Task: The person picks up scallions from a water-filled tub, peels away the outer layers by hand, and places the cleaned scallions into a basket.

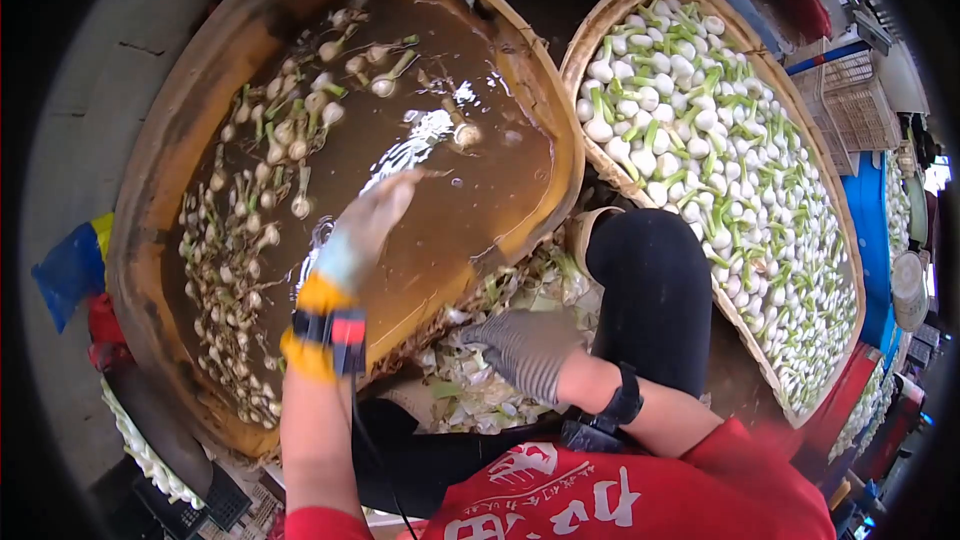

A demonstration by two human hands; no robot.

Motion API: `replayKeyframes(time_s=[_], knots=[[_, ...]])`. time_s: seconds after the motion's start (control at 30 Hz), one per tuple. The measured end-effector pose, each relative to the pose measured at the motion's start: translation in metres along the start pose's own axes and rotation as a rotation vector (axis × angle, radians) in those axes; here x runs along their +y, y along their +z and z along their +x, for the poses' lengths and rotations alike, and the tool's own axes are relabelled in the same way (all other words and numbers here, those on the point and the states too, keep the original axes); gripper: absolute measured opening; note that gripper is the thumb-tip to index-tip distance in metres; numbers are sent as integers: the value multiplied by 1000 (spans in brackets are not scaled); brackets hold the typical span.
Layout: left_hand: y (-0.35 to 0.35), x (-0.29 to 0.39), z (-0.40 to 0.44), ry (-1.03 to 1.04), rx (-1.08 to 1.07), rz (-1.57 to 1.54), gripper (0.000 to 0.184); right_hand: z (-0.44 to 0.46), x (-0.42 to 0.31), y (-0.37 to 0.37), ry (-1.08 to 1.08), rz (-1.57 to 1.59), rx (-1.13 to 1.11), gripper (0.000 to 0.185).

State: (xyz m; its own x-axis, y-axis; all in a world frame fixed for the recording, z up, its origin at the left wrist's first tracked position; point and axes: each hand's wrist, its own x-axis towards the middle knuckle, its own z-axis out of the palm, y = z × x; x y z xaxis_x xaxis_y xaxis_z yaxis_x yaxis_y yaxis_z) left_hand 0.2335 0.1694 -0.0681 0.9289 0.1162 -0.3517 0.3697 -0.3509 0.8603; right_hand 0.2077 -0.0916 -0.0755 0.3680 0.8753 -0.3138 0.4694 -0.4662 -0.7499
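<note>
My left hand [368, 223], in a pale wet glove, reaches over the brown water of the large tub [555, 130]. It is blurred, and whether it holds anything is hidden. Unpeeled bulbs with stems [295, 135] float at the tub's left and top, and one bulb [466, 135] floats above and right of that hand. My right hand [525, 348], in a striped grey glove, is over the peelings beside the tub, its fingers together near the tub's edge. A small knife or other item in it cannot be made out.
A second large basin [590, 45] on the right is full of white peeled bulbs [700, 130]. Peelings [490, 395] lie between the tub and my knee [650, 270]. Wicker baskets [855, 105] stand at the upper right; a blue bag [68, 270] is at the far left.
</note>
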Motion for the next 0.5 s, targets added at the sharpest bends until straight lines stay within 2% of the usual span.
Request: replayKeyframes(time_s=[0.07, 0.1, 0.13, 0.17, 0.2, 0.27, 0.33, 0.37, 0.4, 0.43, 0.5], knots=[[7, -61, 99, 277, -61, 235, 59, 4, 1, 9, 54, 69, 12, 30], [24, -48, 132, 53, -66, 24, 49, 5, 1, 8, 47, 81, 41, 26], [30, -58, 171, 93, -13, 433, 53, 9, 0, 4, 62, 78, 42, 26], [38, -55, 187, 74, -111, 299, 57, 12, -1, 1, 89, 76, -10, 25], [52, -83, 216, 84, -146, 343, 57, 14, -1, -1, 115, 75, -64, 24], [68, -98, 237, 4, -436, 237, 54, 17, 0, 0, 141, 65, -93, 23], [78, -88, 193, -212, -436, -474, 45, 16, 2, 0, 103, 45, -129, 30], [79, -49, 152, -382, -295, -843, 36, 13, 2, 0, 36, 63, -26, 26], [75, -43, 126, -336, -275, -865, 34, 9, 2, 0, 29, 70, -22, 26], [65, -27, 95, -340, -267, -998, 38, 4, 2, 0, -39, 120, 127, 23], [53, -7, 30, -260, -188, -1068, 42, -2, 0, 4, -165, 270, 452, 18]])
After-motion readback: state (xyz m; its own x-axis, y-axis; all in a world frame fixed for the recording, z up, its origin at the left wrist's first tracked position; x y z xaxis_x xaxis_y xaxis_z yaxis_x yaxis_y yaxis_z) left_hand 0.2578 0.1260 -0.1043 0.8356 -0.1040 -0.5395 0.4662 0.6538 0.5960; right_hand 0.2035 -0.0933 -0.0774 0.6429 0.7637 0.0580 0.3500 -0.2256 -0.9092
